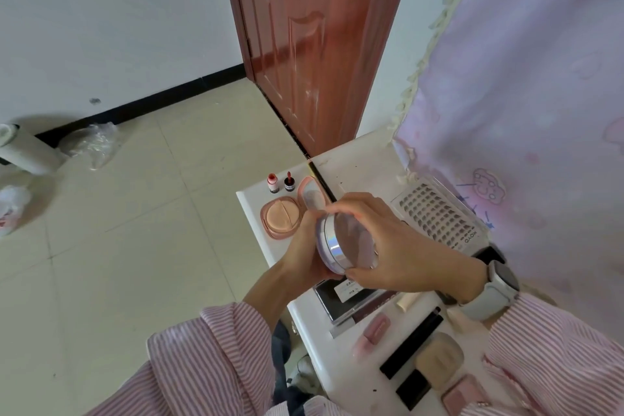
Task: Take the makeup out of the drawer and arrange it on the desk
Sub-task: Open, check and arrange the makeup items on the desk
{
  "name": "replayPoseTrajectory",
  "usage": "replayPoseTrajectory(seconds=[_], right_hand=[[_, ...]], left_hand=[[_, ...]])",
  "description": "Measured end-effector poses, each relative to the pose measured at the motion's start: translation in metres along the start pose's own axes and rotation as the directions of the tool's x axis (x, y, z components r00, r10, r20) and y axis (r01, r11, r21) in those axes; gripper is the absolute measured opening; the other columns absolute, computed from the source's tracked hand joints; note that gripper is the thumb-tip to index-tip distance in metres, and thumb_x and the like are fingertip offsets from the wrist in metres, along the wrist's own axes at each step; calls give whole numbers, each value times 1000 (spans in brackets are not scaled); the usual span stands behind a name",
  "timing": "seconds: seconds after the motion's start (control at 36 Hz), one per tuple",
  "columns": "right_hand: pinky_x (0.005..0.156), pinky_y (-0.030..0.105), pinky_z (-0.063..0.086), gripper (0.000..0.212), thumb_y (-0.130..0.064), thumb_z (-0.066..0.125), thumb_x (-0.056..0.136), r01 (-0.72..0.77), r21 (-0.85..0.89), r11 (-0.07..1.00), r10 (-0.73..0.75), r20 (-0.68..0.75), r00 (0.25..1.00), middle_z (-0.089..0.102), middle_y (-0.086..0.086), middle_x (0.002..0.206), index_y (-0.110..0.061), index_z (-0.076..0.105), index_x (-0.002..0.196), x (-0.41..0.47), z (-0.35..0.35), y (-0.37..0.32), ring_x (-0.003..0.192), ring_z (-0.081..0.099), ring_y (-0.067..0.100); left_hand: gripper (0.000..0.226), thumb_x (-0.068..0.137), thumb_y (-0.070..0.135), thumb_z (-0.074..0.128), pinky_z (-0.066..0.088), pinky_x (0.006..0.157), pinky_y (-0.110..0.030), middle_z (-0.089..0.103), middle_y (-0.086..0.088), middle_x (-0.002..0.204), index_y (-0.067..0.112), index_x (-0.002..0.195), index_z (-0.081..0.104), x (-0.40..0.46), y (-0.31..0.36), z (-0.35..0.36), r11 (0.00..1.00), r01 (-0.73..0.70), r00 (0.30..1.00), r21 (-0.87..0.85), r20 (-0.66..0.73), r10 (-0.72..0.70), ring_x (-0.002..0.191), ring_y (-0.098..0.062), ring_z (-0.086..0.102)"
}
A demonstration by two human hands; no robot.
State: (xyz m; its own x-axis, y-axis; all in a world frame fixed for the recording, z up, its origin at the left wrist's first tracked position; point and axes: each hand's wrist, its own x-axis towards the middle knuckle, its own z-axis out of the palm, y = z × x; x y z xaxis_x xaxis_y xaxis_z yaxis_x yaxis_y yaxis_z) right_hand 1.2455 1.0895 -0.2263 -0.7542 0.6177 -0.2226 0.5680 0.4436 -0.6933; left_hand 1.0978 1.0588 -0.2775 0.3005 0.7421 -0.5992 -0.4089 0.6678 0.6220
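Compact: round lilac case [347,240], glossy, iridescent silver band.
Hands: left hand [304,246] cups its base; right hand [398,246] curls over its lid.
Surface: smooth white top [358,378].

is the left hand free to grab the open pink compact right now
Probably not yet. The left hand and right hand both hold the round lilac compact. The open pink compact lies close beside the left hand with nothing between them, so it looks reachable once that hand lets go.
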Motion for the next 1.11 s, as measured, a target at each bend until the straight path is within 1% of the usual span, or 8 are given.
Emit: replayPoseTrajectory(seconds=[0.08,0.33,0.44,0.56,0.67,0.86,0.97,1.11], right_hand=[[107,30,34,77,-21,68,74,42,-99,994,-38,36,999,19,-17,137,-33,25,137,-2,-3,2,130,20,6],[104,20,33,73,-27,70,77,95,-131,987,-89,55,995,16,-29,135,-40,26,134,-5,-6,17,131,17,-3],[96,7,28,77,-50,65,76,-67,107,992,75,-68,995,10,-42,130,-57,10,130,-6,-1,22,125,17,-18],[94,30,47,81,-70,48,69,-270,195,943,302,-156,941,26,-21,131,-42,16,138,3,12,28,116,41,4],[94,31,48,67,-51,60,80,-302,255,919,332,-82,940,45,-12,127,-36,27,136,6,11,33,113,49,7],[89,6,33,91,-34,74,74,-111,115,987,115,-27,993,17,-51,121,-60,6,129,0,4,38,119,23,-21],[88,-1,27,82,-26,69,80,-75,97,992,76,1,997,9,-52,126,-60,11,127,-1,1,37,123,15,-21],[89,4,35,77,-28,68,80,-78,109,991,84,-51,995,14,-49,121,-61,13,123,-1,5,39,117,27,-19]], left_hand=[[47,74,54,43,45,76,-37,64,-9,81,13,85,63,2,-2,3,996,79,996,-41,48,-77,82,-25,57],[42,90,47,31,47,72,-34,60,-11,89,12,99,54,14,-2,-3,984,174,983,-34,70,-171,81,-24,58],[41,96,41,29,52,60,-28,68,-5,79,10,104,54,18,-5,-5,997,56,996,-43,74,-53,70,-18,65],[45,91,51,35,55,70,-32,68,-10,103,17,112,56,18,-8,-5,995,-85,996,44,4,85,88,-23,69],[59,78,56,48,54,84,-45,59,-16,120,21,125,48,17,-10,-6,982,-180,983,64,-34,182,100,-31,65],[51,86,52,39,55,77,-42,69,-11,106,16,119,55,16,-10,-7,994,-108,994,13,0,108,97,-28,67],[54,94,56,26,55,77,-40,70,-10,104,16,116,57,14,-12,-8,996,-90,996,28,12,89,97,-28,67],[53,90,58,33,50,90,-50,69,-12,108,19,116,56,14,-13,-4,996,-82,997,25,0,82,101,-32,64]])
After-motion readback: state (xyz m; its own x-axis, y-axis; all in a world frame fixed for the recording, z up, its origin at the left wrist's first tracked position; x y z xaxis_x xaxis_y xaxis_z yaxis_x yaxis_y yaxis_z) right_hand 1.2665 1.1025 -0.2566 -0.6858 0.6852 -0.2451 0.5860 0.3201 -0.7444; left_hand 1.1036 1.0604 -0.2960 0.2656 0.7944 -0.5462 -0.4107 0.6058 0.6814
